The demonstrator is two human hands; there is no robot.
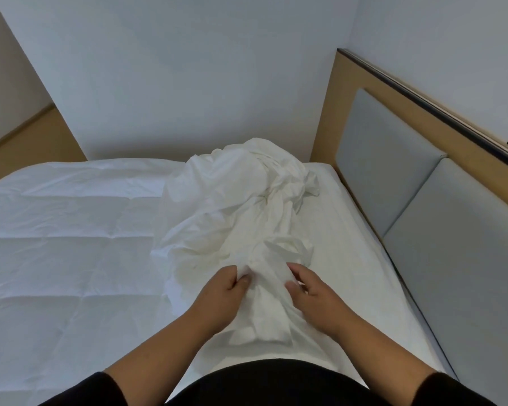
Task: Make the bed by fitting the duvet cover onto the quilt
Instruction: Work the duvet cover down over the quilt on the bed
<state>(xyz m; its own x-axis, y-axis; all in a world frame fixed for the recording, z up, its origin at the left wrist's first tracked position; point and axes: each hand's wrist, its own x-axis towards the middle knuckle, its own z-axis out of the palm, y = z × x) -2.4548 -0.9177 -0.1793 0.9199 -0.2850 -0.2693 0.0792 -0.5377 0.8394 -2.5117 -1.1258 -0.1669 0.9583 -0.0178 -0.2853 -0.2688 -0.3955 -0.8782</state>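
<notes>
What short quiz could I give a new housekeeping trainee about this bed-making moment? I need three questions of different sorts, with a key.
1. True or false: the crumpled white fabric duvet cover already encloses the flat white stitched quilt.
2. Multiple choice: where is the grey padded headboard with its wooden frame? A) to the person's right B) to the left C) out of view
3. Fill in: the left hand and right hand both grip the near end of the ____.

Key: 1 false, the cover lies bunched beside and partly on the quilt. 2 A. 3 duvet cover.
</notes>
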